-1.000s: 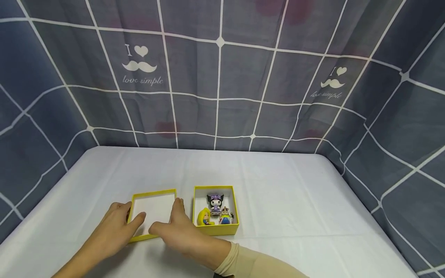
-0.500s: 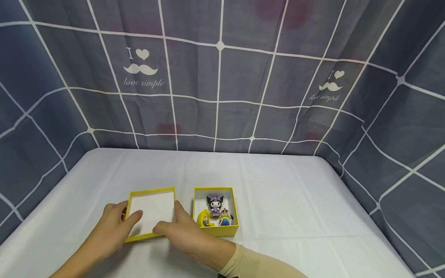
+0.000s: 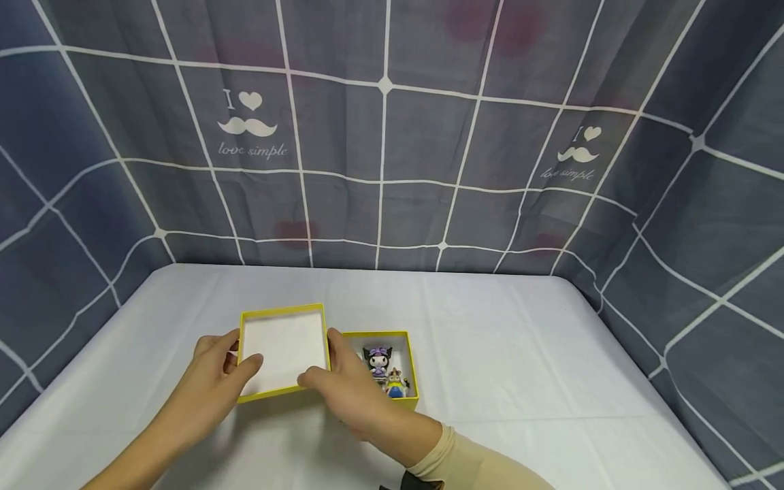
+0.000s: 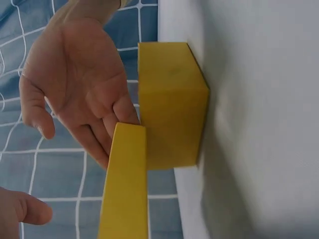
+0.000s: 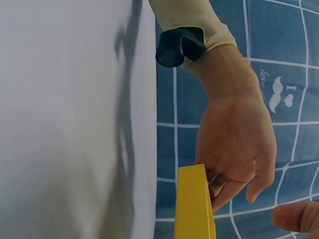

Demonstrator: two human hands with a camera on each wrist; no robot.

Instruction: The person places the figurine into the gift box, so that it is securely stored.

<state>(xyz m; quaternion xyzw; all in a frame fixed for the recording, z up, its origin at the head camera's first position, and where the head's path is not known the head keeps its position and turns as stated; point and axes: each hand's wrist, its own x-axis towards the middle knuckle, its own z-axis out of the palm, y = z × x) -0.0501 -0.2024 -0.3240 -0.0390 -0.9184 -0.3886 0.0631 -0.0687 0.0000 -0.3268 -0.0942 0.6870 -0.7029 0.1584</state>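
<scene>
Both hands hold a shallow yellow box lid (image 3: 284, 346), its white inside facing up, raised above the white table. My left hand (image 3: 211, 381) grips its left side, with the thumb over the near left corner. At the right side, my right hand (image 3: 358, 395) holds it, fingers along the outer wall and thumb at the near edge. The lid overlaps the left part of a yellow box (image 3: 412, 361) in the head view. Inside the box stand a black-and-purple figurine (image 3: 378, 361) and a small crowned figurine (image 3: 397, 384). In the left wrist view, the box (image 4: 174, 109) shows behind the lid (image 4: 124, 184).
A white cloth covers the table (image 3: 520, 354). Dark checked curtains (image 3: 343, 136) hang behind it and along both sides. A black device (image 5: 180, 47) sits on the left wrist, by the beige sleeve.
Both hands have lifted the lid and carried it rightward, toward the box. The lid and right hand now hide a yellow-haired figurine that showed in the box before.
</scene>
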